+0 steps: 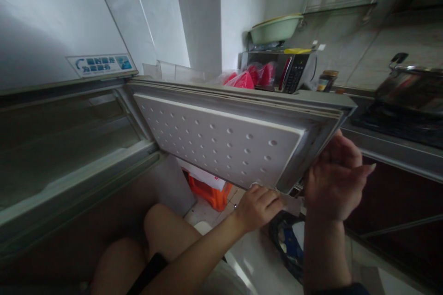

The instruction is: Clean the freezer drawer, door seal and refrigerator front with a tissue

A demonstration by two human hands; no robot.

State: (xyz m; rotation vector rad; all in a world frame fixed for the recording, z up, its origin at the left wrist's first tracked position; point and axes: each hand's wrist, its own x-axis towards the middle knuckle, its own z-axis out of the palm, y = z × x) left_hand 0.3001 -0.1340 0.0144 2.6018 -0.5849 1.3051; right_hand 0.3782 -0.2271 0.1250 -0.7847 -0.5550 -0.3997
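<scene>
A refrigerator door (221, 143) stands swung out before me, its pale inner panel dotted with round dimples. My left hand (261, 205) is closed on a whitish cloth or tissue (293, 205) at the door's lower edge; part of this piece is hidden under the fingers. At the door's free end is my right hand (334, 177), palm toward me, with its fingers bent against the outer side and its thumb sticking out. The fingertips are partly out of sight behind the door edge. To the left, the refrigerator compartment (69, 147) is open and dim inside.
Behind the door are a microwave (297, 71), a green basin (277, 30), pink bagged items (245, 78) and a jar (327, 81). A pot (411, 85) stands on the stove at right. Below are an orange stool (218, 197) and a black-lined bin (277, 235).
</scene>
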